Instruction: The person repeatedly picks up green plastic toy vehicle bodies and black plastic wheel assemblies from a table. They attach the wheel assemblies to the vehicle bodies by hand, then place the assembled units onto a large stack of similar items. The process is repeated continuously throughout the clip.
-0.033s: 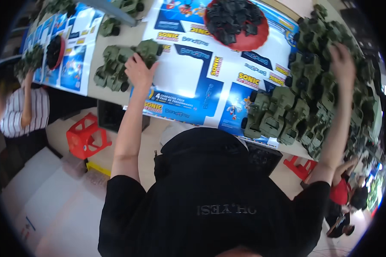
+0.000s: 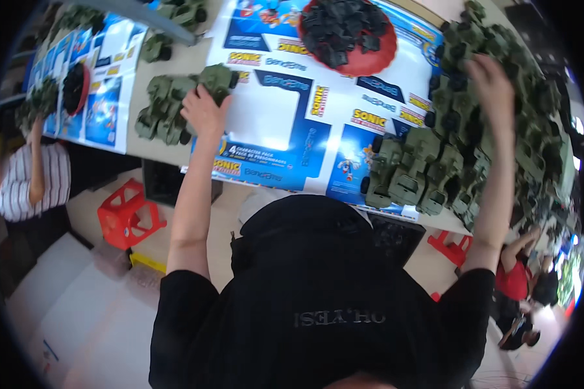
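Note:
My left hand [image 2: 204,113] rests against a small group of olive-green toy vehicles [image 2: 165,107] with dark wheels, at the left end of a printed sheet. Its thumb stands apart from the fingers, so the hand looks open. Over on the right, my right hand [image 2: 493,84] reaches across a large crowd of similar green toy vehicles [image 2: 415,172]. The fingers there are stretched out and slightly blurred, with nothing visible in them. Whether its fingertips touch a vehicle is hard to see.
A red bowl [image 2: 383,58] heaped with black plastic parts [image 2: 344,26] sits on the blue-and-white printed sheet [image 2: 266,120]. A grey bar [image 2: 146,19] crosses at the upper left. Below the table stand red stools [image 2: 131,214]. A co-worker in a striped shirt [image 2: 36,178] works at left.
My right hand has moved a little to the left over the green vehicles. My left hand stays by its group. The whole view has shifted slightly.

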`<state>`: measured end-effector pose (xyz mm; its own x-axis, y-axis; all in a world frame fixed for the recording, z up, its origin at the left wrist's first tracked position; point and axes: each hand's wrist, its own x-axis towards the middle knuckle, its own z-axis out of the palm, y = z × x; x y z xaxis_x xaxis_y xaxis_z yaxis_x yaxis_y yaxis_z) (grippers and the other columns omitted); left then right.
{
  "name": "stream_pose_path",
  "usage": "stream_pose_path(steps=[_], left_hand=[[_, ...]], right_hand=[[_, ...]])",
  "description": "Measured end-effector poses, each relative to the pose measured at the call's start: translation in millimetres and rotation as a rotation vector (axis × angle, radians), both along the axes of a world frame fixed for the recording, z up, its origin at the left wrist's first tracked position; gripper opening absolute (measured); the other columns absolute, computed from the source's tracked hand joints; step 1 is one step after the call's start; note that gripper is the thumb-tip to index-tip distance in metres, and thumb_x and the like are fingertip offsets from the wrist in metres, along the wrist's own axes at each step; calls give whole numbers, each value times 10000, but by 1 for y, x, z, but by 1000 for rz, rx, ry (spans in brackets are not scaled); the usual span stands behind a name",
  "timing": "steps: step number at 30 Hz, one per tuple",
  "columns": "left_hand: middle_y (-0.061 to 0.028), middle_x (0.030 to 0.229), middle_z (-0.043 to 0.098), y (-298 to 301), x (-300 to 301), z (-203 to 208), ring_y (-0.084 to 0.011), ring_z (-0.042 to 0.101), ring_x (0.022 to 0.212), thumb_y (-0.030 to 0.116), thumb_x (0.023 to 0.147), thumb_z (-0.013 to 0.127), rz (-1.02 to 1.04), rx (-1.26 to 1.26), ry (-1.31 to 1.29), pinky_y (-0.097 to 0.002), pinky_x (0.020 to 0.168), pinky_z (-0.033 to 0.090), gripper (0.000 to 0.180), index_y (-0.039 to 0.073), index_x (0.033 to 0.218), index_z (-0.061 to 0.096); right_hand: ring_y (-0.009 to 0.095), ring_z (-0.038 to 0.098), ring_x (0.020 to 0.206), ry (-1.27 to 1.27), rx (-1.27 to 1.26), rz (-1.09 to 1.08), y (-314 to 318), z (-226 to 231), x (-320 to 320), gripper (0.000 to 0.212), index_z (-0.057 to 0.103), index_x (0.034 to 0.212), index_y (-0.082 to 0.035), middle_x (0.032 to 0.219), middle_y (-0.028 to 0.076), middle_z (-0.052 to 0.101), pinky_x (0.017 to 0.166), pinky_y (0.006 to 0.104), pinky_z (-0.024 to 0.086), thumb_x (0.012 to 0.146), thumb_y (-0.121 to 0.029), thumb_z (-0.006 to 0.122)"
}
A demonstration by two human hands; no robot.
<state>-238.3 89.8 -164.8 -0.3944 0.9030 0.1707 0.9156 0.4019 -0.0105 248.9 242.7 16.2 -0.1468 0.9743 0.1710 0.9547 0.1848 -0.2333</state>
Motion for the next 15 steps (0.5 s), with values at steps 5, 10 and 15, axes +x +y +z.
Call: stream_pose_path(steps=[5,10,15], left_hand=[[-133,922,586,1,39,-2,-305,519,945,333,627,799,-233,-60,-135,-446,820,348,613,12,1057,501],[-155,915,592,1,39,3,-329,553,906,448,556,822,-126,-237,-392,-439,788,408,697,8,1013,534],[-196,916,640,3,26,-8,-334,628,879,522,573,784,-144,-393,-437,-433,776,456,728,-1,1028,564]], right_hand=[[258,648,918,189,-399,187,9,-129,-89,334,668,1033,-46,1016,140,667,806,335,499,821,-303,656],[260,648,895,375,-212,-83,43,-193,-160,452,657,1015,-33,961,156,673,824,360,487,717,-368,715],[254,665,779,553,-227,-208,60,-199,-161,364,692,879,-22,850,133,689,741,333,507,705,-339,733]])
